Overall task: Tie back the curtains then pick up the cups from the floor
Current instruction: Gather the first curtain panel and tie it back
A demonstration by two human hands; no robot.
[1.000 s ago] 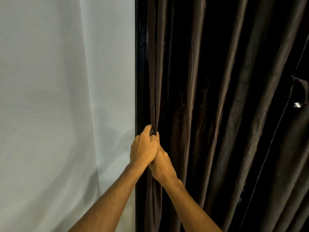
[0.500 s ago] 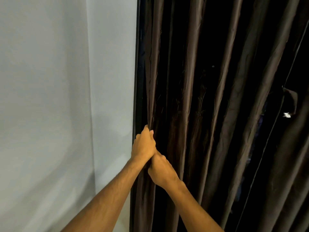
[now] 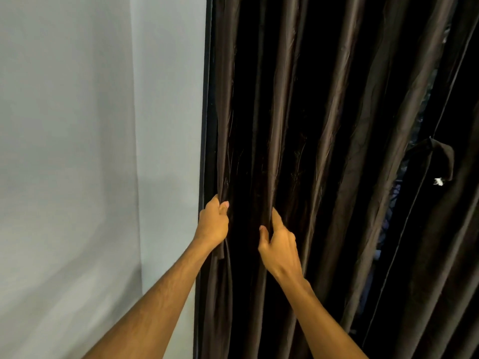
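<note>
A dark brown pleated curtain (image 3: 337, 125) hangs across the right two thirds of the view. My left hand (image 3: 213, 225) is closed on the curtain's left edge fold, right beside the wall. A short way to its right, my right hand (image 3: 278, 242) pinches another fold of the same curtain between thumb and fingers. A dark fabric tie-back (image 3: 438, 161) with a small white tag hangs at the right, next to a narrow gap in the curtain. No cups and no floor are in view.
A plain pale grey wall (image 3: 90, 151) fills the left side, with a vertical corner line in it. A dark frame edge (image 3: 206, 99) runs down between the wall and the curtain.
My hands were pressed together on one fold at the curtain's left edge. The right hand has since moved right onto a separate fold, while the left hand stays on the edge.
</note>
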